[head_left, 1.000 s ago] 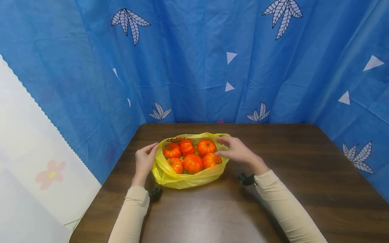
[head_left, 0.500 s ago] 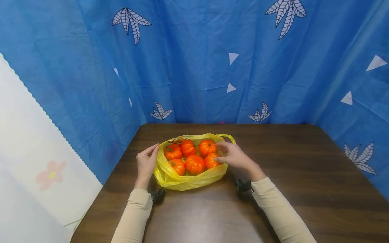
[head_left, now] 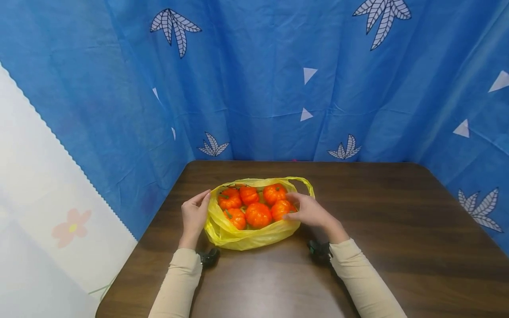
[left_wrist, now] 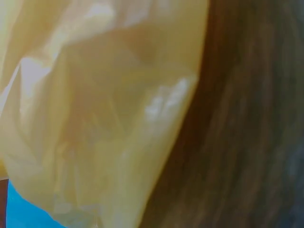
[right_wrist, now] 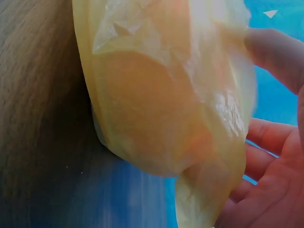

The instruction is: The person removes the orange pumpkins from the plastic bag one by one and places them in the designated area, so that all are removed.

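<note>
Six orange pumpkins (head_left: 259,215) sit bunched in the open mouth of a yellow plastic bag (head_left: 242,243), and the bag is resting on the counter (head_left: 397,229)! At its left rim, the left hand (head_left: 194,217) has a narrow grip, thumb and fingers pinching the plastic. Over on the right, the right hand (head_left: 312,213) reaches over the rim with a wide grip, thumb and fingers apart by the right-hand pumpkins; whether it touches one, I can't tell. A handle loop (head_left: 301,179) arches just beyond. Cream sleeves (head_left: 175,282) below, and a blue curtain (head_left: 258,79) behind the counter.
</note>
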Demonstrator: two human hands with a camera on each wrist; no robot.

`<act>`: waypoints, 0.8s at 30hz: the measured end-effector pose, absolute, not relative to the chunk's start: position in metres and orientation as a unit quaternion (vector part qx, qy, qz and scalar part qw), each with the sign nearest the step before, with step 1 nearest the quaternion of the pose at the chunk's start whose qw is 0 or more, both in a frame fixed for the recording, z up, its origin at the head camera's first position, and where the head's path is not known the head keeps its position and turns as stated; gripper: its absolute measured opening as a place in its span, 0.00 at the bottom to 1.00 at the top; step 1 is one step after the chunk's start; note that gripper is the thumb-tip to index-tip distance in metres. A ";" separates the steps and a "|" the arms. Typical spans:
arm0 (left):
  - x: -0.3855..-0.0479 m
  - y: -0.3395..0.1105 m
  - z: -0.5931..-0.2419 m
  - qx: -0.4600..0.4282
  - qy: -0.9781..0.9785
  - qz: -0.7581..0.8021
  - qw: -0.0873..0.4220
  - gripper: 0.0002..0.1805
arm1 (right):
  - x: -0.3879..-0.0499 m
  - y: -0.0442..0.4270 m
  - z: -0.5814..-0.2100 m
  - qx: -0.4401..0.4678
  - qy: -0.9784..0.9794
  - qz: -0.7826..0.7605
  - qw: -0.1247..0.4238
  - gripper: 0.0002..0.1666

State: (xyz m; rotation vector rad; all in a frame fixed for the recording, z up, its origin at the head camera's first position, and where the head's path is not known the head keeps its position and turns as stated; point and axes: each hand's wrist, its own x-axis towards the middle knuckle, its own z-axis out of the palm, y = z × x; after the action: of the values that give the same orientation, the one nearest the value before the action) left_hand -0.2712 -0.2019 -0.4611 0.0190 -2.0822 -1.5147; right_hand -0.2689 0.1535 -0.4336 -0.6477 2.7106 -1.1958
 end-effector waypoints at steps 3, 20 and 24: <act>-0.269 -0.200 -0.461 0.007 -0.781 -0.556 0.285 0.10 | -0.269 0.154 -0.435 -0.214 0.899 -0.377 0.052 0.44; -0.262 -0.196 -0.464 0.017 -0.796 -0.537 0.278 0.11 | -0.268 0.153 -0.448 -0.159 0.916 -0.359 0.078 0.51; -0.262 -0.195 -0.465 0.012 -0.795 -0.537 0.282 0.10 | -0.267 0.154 -0.447 -0.157 0.922 -0.343 0.089 0.54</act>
State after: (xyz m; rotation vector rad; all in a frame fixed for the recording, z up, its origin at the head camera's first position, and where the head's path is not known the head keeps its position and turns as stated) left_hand -0.2618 -0.1953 -0.4646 0.0310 -2.1303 -1.4372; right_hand -0.2670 0.1535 -0.4470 -0.4675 2.7424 -1.0206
